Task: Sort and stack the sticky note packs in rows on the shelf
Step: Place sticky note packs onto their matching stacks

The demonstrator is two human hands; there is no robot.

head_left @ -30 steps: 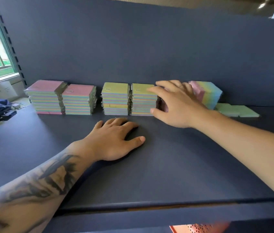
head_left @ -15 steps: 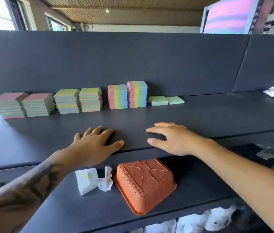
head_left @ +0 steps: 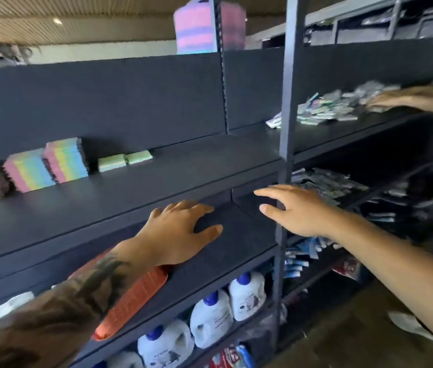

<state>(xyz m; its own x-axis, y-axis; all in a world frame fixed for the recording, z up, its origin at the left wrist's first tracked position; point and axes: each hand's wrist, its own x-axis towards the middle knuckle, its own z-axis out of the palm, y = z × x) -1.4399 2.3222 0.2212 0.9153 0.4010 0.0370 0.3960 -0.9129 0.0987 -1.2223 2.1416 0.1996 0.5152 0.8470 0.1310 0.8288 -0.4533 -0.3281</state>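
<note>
At the shelf's [head_left: 135, 197] left end, against its back panel, stand the sticky note packs [head_left: 46, 166]: square, flat-faced paper blocks in pastel stripes, with two thin green packs [head_left: 125, 160] just beside them. They look light and stiff, best pinched by opposite side edges. The left hand [head_left: 181, 232] lies flat, fingers spread, on the lower shelf's matte front edge. The right hand [head_left: 297, 208] hovers with fingers straight, holding nothing. More loose, glossy packets [head_left: 329, 107] lie heaped at the far right.
</note>
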